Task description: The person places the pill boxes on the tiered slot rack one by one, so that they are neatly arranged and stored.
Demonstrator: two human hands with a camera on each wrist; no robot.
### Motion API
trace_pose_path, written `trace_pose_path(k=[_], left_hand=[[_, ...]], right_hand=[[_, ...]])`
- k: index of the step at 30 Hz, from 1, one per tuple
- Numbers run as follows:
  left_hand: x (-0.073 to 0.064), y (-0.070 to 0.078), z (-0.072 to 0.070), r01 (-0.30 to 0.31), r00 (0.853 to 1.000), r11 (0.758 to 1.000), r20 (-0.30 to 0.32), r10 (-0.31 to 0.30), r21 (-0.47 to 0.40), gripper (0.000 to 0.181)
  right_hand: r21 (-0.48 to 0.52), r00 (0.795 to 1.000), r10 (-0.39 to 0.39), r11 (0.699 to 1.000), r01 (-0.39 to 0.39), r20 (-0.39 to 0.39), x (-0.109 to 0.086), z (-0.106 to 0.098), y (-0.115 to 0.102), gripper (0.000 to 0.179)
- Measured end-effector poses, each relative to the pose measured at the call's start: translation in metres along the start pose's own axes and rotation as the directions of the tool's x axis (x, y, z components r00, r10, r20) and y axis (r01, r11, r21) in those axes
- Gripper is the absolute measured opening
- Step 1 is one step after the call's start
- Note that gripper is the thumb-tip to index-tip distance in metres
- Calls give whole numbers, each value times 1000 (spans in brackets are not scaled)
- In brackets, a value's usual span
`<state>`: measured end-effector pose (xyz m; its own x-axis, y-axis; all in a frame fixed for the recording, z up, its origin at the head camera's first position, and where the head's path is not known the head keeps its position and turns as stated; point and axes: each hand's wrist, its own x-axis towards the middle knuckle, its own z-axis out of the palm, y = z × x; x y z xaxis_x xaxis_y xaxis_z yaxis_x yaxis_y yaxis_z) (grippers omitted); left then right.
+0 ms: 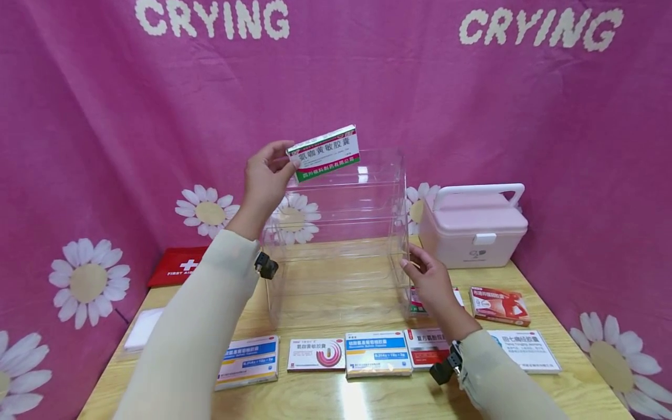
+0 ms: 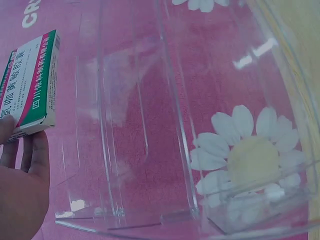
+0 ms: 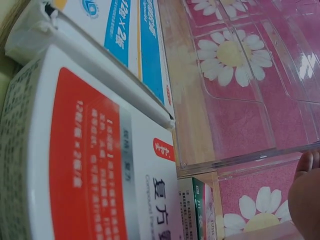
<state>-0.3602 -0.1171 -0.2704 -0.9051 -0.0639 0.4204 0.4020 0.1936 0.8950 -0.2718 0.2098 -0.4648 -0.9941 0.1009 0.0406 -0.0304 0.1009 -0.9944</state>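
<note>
My left hand [image 1: 266,178] pinches a white medicine box [image 1: 326,153] with green and magenta bands by its left end, thumb in front. The box is held tilted, up at the top of a clear acrylic display rack [image 1: 336,280] with stepped shelves. In the left wrist view the same box [image 2: 35,82] sits over the fingers, with the rack to its right. My right hand [image 1: 433,286] is at the rack's right side, fingertips at its edge. Behind that hand, a similar green-and-magenta box [image 1: 418,300] is partly hidden.
Along the front lie blue-and-white boxes [image 1: 378,353], a box with pink rings [image 1: 316,354], a red-and-white box [image 1: 427,348] and a white box [image 1: 527,352]. An orange-red box [image 1: 500,305] and a pink lidded case [image 1: 472,227] stand right. A red first-aid pouch [image 1: 175,265] lies left.
</note>
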Motion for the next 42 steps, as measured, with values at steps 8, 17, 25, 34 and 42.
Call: trace_pose_path(k=[8, 17, 25, 34, 42], left_hand=[[15, -2, 13, -53, 998, 992, -27, 56, 113, 37], [22, -7, 39, -54, 998, 989, -16, 57, 137, 38], [23, -8, 57, -54, 998, 989, 18, 52, 135, 38], [24, -8, 67, -36, 999, 992, 25, 33, 120, 38], [24, -5, 74, -46, 995, 980, 93, 28, 196, 37]], right_hand=[[9, 1000, 12, 1000, -12, -1, 0, 0, 0, 53], [8, 1000, -19, 1000, 19, -13, 1, -3, 0, 52], [12, 1000, -14, 1000, 14, 5, 0, -3, 2, 52], [4, 1000, -31, 1000, 31, 5, -1, -2, 3, 51], [-5, 1000, -26, 1000, 26, -9, 0, -2, 3, 50]])
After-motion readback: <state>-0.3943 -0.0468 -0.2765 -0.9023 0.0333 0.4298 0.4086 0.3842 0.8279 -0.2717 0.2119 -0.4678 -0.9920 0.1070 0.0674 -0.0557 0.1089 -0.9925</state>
